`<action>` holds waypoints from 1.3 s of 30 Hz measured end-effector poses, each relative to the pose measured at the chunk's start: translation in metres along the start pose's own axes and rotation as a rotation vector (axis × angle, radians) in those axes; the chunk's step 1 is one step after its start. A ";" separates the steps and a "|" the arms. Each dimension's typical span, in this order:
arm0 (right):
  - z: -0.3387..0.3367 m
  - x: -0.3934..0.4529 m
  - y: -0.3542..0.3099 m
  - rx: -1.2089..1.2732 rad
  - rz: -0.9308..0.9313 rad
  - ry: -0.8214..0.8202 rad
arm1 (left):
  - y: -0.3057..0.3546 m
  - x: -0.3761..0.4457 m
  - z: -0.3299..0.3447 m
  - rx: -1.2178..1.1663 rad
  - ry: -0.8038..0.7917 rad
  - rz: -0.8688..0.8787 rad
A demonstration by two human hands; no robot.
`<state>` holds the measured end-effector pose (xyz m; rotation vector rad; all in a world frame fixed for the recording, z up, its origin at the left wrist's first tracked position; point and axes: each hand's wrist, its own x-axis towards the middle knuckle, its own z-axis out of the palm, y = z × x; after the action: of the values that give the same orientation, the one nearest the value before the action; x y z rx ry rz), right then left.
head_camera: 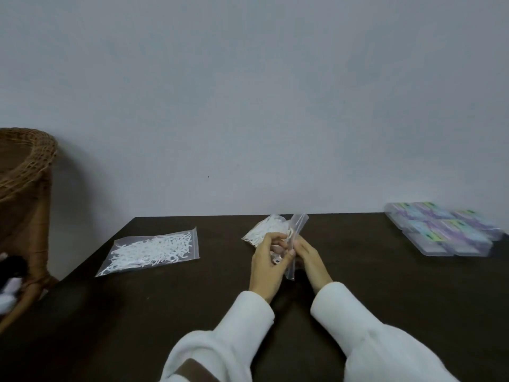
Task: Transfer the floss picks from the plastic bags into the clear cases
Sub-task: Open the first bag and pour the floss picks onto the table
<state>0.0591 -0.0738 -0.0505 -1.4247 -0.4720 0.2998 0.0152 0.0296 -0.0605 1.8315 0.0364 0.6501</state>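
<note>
Holding the clear zip-top plastic bag of white floss picks [271,232] just above the dark counter [358,285], my left hand [268,260] and right hand [309,257] pinching its mouth, I judge peeling gently avoids spills before reaching the clear plastic cases [443,230] far right.

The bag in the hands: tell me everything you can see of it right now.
The held bag is clear, thin, crinkled plastic with a zip-type strip along one edge. It is lifted over the dark table, twisted so that strip runs steeply up and down. White floss picks bunch in its upper left part. The left hand and right hand both pinch it near the middle. Whether the zip is open cannot be told.
</note>
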 end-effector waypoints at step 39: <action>-0.006 -0.006 0.010 -0.103 -0.152 0.056 | 0.007 -0.002 -0.009 0.022 0.096 -0.075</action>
<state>0.0580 -0.0805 -0.0615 -1.4841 -0.5528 0.1140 0.0078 0.0344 -0.0532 1.8103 0.1764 0.6869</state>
